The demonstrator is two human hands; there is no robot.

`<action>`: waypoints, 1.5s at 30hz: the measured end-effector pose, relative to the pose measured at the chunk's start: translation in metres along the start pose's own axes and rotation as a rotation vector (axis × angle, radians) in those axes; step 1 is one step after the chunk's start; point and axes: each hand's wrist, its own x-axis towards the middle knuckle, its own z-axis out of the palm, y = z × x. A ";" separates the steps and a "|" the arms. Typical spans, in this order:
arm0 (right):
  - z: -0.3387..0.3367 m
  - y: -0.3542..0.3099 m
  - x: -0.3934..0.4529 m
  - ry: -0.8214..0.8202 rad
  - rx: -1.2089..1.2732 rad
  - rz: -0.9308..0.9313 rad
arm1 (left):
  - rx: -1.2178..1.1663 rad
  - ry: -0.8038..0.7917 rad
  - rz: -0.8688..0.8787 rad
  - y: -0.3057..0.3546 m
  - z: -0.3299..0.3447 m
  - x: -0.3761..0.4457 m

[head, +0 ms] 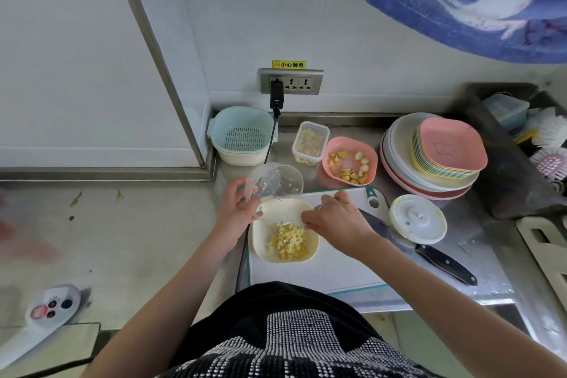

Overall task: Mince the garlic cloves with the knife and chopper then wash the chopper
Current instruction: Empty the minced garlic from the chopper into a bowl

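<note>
**Chopper bowl tipped over the cream dish**

The left hand (236, 209) grips the clear chopper bowl (276, 182), fingers curled round its rim, tilting it so its mouth faces the cream dish (267, 242) just below the fingertips. Bits of garlic cling to the bowl's inside. The right hand (334, 218) hovers over the dish's far right edge, fingers bent downward; whether they pinch anything I cannot tell. Below those fingers lies a heap of minced garlic (288, 241).

The dish sits on the white cutting board (337, 270), with bare board toward the person. Just right of the right hand, the knife (441, 261) lies slanted off the board, its blade passing under the chopper lid (418, 218). Beyond the fingers stand a pink dish of garlic cloves (349, 164), a clear tub (310, 143) of pale pieces and a blue strainer basket (242, 135) against the wall.
</note>
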 end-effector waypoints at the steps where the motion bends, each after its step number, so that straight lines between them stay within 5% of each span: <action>1: -0.001 0.003 0.000 0.018 0.010 0.030 | 0.006 0.001 0.011 0.000 0.000 0.001; 6: -0.006 -0.010 0.029 0.126 0.116 0.124 | 0.065 -0.043 0.054 -0.001 0.006 0.001; 14: 0.007 -0.001 0.003 0.033 0.037 0.066 | 0.300 0.012 0.208 0.000 -0.001 0.005; 20: 0.002 0.016 0.015 0.262 -0.004 0.285 | 0.341 0.008 0.212 0.001 0.005 0.003; 26: 0.019 -0.017 0.013 0.010 0.087 0.147 | 0.382 0.062 0.274 0.007 0.008 0.002; 32: 0.006 -0.011 0.020 0.335 0.094 0.311 | 0.402 0.079 0.292 0.004 0.006 -0.001; 38: 0.015 -0.022 0.013 -0.062 0.387 0.286 | 0.414 0.097 0.344 0.009 0.007 0.000; 45: 0.004 -0.010 0.031 0.303 0.279 0.389 | 0.480 0.083 0.355 0.000 0.001 0.003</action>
